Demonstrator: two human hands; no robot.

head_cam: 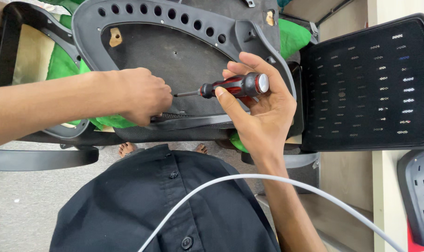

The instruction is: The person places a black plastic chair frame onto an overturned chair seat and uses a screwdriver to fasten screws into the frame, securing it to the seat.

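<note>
Hands hold screwdriver (235,86) against upturned chair seat (174,51).

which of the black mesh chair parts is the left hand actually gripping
The narrow mesh strip along the near edge of the upturned seat, under the left hand. The large mesh backrest panel at the right stands untouched.

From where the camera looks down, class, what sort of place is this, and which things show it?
Probably a furniture workshop or chair assembly area. An upturned chair seat is being worked on with a screwdriver in the right hand, and a mesh chair back stands nearby.
</note>
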